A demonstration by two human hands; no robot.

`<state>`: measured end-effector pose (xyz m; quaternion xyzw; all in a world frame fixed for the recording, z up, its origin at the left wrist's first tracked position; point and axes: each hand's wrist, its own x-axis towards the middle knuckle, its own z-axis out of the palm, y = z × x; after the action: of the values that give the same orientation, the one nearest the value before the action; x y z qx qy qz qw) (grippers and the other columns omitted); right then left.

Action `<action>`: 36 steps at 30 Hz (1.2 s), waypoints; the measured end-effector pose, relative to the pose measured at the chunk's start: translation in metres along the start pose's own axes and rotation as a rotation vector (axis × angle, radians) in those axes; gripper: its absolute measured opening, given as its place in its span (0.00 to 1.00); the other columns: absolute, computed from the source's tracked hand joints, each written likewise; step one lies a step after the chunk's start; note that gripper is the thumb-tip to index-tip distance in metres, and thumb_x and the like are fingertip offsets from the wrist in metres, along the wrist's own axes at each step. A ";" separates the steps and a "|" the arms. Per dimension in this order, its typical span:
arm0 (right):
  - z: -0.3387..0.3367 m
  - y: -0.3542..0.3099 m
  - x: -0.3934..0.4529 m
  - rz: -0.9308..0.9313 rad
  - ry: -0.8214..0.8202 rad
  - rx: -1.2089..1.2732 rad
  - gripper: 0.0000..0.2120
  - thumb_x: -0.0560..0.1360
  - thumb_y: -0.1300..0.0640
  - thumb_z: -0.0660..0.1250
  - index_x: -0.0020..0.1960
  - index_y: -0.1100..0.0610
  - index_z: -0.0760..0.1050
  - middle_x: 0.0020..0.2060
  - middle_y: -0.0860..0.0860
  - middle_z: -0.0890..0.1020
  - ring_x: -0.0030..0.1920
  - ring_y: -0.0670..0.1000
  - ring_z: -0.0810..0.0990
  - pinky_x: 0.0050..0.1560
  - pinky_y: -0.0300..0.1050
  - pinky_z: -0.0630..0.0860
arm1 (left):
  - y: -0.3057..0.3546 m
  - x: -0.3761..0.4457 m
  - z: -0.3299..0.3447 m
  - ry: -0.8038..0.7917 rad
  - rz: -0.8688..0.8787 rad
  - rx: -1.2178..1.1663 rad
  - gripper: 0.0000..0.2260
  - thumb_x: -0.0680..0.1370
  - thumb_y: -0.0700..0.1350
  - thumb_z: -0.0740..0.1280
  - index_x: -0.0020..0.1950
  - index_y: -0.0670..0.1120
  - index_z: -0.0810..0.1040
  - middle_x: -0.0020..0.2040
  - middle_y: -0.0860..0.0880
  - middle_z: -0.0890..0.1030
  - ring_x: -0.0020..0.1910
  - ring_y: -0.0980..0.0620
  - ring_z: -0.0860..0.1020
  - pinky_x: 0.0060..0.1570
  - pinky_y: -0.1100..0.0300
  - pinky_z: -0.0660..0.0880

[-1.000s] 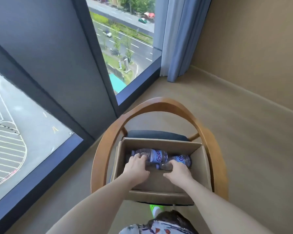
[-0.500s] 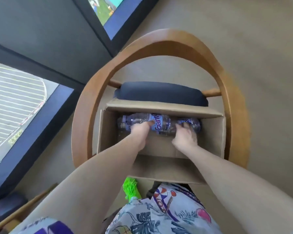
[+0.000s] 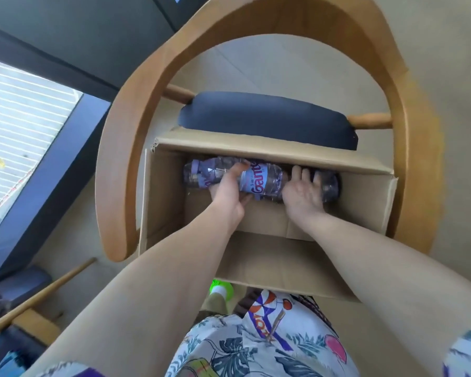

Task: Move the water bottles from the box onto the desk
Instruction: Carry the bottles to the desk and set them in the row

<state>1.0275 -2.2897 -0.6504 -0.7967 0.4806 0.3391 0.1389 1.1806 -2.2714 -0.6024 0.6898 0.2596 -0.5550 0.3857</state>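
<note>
Gripping 2 water bottles [image 3: 259,178] lying in the box [image 3: 365,197], left hand [image 3: 229,193] wraps one, right hand [image 3: 301,198] seemingly another: lift straight up, clear the flap

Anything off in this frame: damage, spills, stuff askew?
No spill shows. The cardboard box sits on a wooden chair, not a floor or table. Its far flap corner looks slightly torn. Both water bottles lie on their sides, gripped by the left hand and right hand.

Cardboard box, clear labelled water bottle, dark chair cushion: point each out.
Brown cardboard box [image 3: 365,191], head view, inner right wall.
Clear plastic water bottle with purple label [image 3: 264,180], head view, label middle.
Dark blue chair cushion [image 3: 267,118], head view, top surface.
</note>
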 end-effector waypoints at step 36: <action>-0.242 -0.273 -0.349 -0.756 0.409 0.832 0.26 0.56 0.39 0.65 0.52 0.47 0.68 0.41 0.47 0.80 0.43 0.55 0.79 0.41 0.49 0.74 | -0.003 -0.364 -0.426 -0.428 0.838 -0.651 0.09 0.75 0.45 0.73 0.37 0.44 0.80 0.32 0.45 0.79 0.30 0.46 0.81 0.34 0.56 0.81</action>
<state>1.2532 -2.0513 -0.2673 -0.8405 0.2730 -0.1109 0.4548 1.3285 -1.8950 -0.2149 0.4516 0.0377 -0.3736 0.8093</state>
